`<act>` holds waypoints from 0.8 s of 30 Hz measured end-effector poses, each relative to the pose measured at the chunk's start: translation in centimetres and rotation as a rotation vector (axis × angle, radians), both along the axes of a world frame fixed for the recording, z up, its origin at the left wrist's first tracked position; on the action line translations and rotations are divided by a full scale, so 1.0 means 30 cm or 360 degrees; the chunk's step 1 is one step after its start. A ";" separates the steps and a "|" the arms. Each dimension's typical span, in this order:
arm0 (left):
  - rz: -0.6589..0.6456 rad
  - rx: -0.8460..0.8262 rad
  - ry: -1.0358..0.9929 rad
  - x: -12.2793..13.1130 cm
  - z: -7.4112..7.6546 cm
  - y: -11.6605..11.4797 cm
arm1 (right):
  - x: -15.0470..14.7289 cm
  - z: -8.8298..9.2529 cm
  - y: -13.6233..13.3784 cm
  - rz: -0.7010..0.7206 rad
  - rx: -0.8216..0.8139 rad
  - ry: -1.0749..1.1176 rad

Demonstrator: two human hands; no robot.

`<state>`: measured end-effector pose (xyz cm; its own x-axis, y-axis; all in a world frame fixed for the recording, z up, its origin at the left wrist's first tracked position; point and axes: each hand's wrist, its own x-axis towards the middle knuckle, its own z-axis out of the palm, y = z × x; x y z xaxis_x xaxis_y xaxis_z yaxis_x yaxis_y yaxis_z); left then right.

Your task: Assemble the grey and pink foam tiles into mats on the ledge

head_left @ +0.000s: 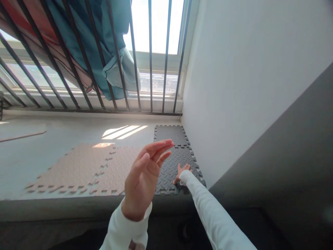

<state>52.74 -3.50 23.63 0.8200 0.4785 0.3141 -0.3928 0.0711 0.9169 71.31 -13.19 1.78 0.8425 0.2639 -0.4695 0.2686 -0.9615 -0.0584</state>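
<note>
My left hand (pixel 144 177) is raised in the middle of the view, palm turned to the right, fingers stretched out and holding nothing. Farther right, my right hand (pixel 182 172) lies with spread fingers on the near dark grey foam tile (pixel 166 175). A second dark grey tile (pixel 170 135) adjoins it toward the window, by the wall. To the left are two pinkish-beige foam tiles, one at the far left (pixel 75 166) and one (pixel 117 170) partly behind my left hand. All the tiles have toothed edges and lie flat on the pale ledge.
Black railing bars (pixel 150 62) stand before the window, with blue and pink cloth (pixel 111 66) hanging behind them. A white wall (pixel 234 69) rises on the right. A thin stick (pixel 23 136) lies on the left. The ledge's front edge (pixel 65 208) drops off nearer to me.
</note>
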 end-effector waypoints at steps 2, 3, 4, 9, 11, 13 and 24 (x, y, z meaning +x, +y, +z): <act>0.0176 0.0294 0.0395 0.105 -0.166 0.057 | 0.000 0.017 0.006 -0.0021 -0.0152 0.0109; 0.0302 0.0483 0.0715 0.147 -0.262 0.087 | -0.002 0.027 0.009 -0.0019 -0.0214 0.0150; 0.0399 0.0706 0.1011 0.179 -0.359 0.116 | -0.003 0.038 0.011 -0.0010 -0.0248 0.0169; 0.0611 0.1563 0.1906 0.201 -0.712 0.210 | -0.015 0.072 0.016 0.0006 -0.0260 0.0167; 0.0642 0.1749 0.1995 0.182 -0.775 0.226 | -0.017 0.074 0.016 0.0002 -0.0262 0.0177; 0.0661 0.1908 0.1988 0.170 -0.811 0.235 | -0.019 0.072 0.014 0.0004 -0.0266 0.0165; 0.0785 0.2057 0.1983 0.177 -0.866 0.238 | 0.159 0.048 0.000 -0.0021 0.0051 -0.0320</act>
